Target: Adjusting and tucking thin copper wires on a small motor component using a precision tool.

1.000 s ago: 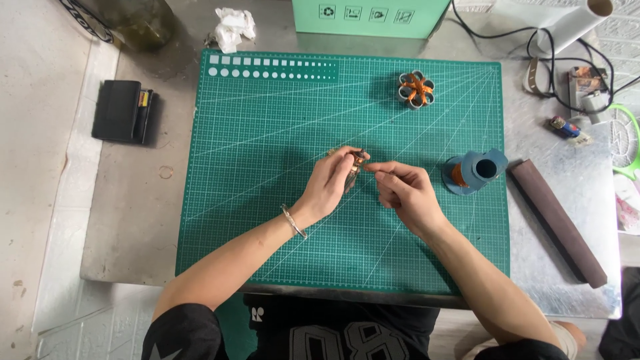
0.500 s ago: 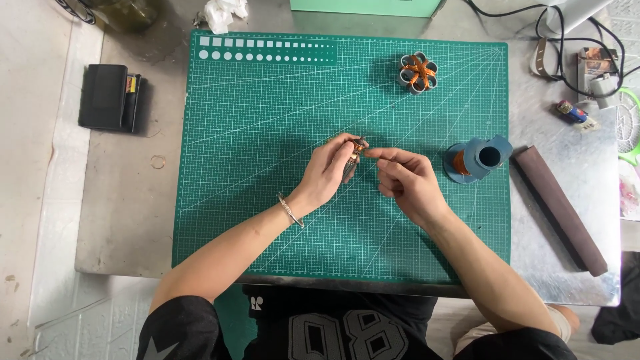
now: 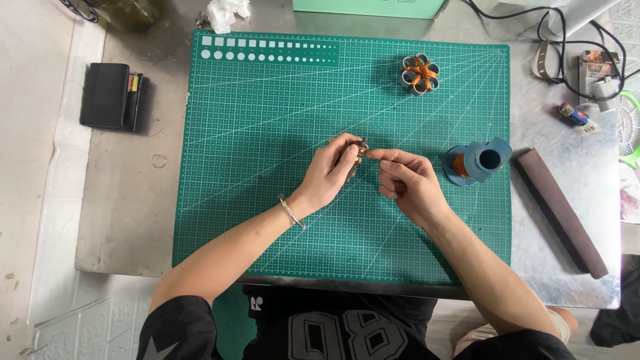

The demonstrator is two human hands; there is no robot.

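Small part (image 3: 361,148), brownish with a coppery glint, pinched between our fingertips above the middle of the green cutting mat (image 3: 267,133). Too small to make out its shape; most of it is hidden by fingers.

Against the earlier frames: our hands sit in nearly the same pose, meeting over the part, fingertips a touch closer together. The view has shifted slightly, so the mat and everything on it lie a little differently in the picture; nothing on the tabletop itself appears moved.

Left hand (image 3: 331,175) curls around the part from the left, thumb and forefinger closed on it, a bracelet (image 3: 291,211) at the wrist. Right hand (image 3: 404,185) comes in from the right, forefinger and thumb tip touching the part, other fingers folded loosely. The part lies right where the two hands meet, held just off the mat.

Outward: a blue spool with copper wire (image 3: 477,161) stands on the mat near our right hand. A flower-shaped ring of small tubes wound with copper (image 3: 420,73) sits well apart at the mat's upper right. A dark brown roll (image 3: 562,212) lies on the grey tabletop (image 3: 120,200) beside the mat's right edge. A black case (image 3: 111,97) lies left of the mat.
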